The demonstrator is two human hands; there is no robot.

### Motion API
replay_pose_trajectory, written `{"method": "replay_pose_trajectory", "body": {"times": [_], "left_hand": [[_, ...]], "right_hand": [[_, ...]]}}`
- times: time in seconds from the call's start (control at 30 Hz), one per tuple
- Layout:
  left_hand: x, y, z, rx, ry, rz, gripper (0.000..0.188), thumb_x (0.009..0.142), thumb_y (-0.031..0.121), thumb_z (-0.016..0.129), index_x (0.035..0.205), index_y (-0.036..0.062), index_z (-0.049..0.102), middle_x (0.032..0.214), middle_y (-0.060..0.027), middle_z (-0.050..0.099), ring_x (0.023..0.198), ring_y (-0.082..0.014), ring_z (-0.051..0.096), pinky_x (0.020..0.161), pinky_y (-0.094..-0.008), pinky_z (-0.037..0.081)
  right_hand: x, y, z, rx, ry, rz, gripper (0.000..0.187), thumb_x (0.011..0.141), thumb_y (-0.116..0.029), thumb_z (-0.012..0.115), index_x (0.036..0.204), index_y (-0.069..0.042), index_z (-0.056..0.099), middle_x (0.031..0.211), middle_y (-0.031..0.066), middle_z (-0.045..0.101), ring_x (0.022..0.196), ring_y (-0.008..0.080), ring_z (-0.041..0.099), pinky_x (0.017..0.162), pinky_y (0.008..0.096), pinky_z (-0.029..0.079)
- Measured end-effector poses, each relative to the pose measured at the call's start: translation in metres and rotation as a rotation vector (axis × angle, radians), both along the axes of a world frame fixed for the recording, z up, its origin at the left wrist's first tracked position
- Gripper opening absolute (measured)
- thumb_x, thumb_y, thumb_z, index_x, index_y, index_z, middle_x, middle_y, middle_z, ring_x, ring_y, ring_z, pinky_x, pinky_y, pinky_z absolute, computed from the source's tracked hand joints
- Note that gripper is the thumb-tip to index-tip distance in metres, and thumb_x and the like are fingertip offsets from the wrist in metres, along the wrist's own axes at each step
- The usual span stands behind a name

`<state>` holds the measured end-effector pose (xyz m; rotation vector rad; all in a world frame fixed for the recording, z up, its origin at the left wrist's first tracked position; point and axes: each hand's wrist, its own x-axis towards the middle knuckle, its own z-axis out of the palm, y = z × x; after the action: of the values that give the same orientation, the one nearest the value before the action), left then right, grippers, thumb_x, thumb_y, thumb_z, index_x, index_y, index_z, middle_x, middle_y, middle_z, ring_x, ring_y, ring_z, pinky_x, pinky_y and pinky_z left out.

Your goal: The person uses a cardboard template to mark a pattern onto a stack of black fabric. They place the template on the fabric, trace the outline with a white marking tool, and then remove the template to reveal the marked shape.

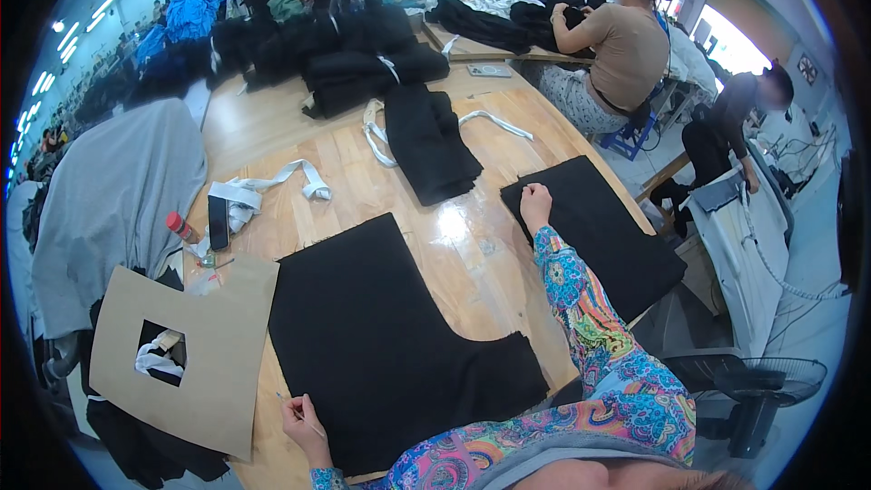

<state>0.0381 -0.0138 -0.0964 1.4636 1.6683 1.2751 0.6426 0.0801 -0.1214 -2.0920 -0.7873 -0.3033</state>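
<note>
A large black fabric panel with a curved cut-out lies flat on the wooden table before me. At its lower left edge is my left hand, its fingers closed around a thin pen-like stick whose tip barely shows. To the right lies a stack of black fabric pieces. My right hand reaches over its far left corner, fingertips pinched together on the top piece's edge. Left of the large panel rests a brown cardboard pattern with a square hole, through which white strips show.
A folded black bundle with white ties lies farther up the table. Left are a white fabric strip, a dark phone and a red-capped bottle. Grey cloth covers something beside them. A fan stands right; several people work beyond.
</note>
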Motion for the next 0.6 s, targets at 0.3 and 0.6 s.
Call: {"method": "replay_pose_trajectory", "body": {"times": [0.3, 0.6], "left_hand": [[0.010, -0.011, 0.014, 0.073, 0.163, -0.118, 0.009, 0.084, 0.006, 0.066, 0.083, 0.0016, 0.059, 0.086, -0.0081, 0.062, 0.076, -0.0176, 0.057, 0.067, -0.0286, 0.047], [0.146, -0.053, 0.045, 0.268, 0.181, -1.349, 0.021, 0.073, 0.013, 0.071, 0.085, 0.0054, 0.055, 0.111, -0.0117, 0.061, 0.097, -0.0293, 0.057, 0.081, -0.0363, 0.048]], "right_hand": [[-0.075, -0.016, 0.019, 0.006, -0.146, 0.368, 0.017, 0.079, -0.015, 0.063, 0.090, -0.002, 0.064, 0.097, 0.0162, 0.063, 0.095, 0.0330, 0.057, 0.085, 0.0409, 0.044], [-0.178, -0.050, 0.021, -0.161, 0.048, 0.873, 0.019, 0.079, -0.015, 0.066, 0.094, -0.003, 0.065, 0.102, 0.0147, 0.061, 0.102, 0.0319, 0.053, 0.091, 0.0388, 0.042]]}}
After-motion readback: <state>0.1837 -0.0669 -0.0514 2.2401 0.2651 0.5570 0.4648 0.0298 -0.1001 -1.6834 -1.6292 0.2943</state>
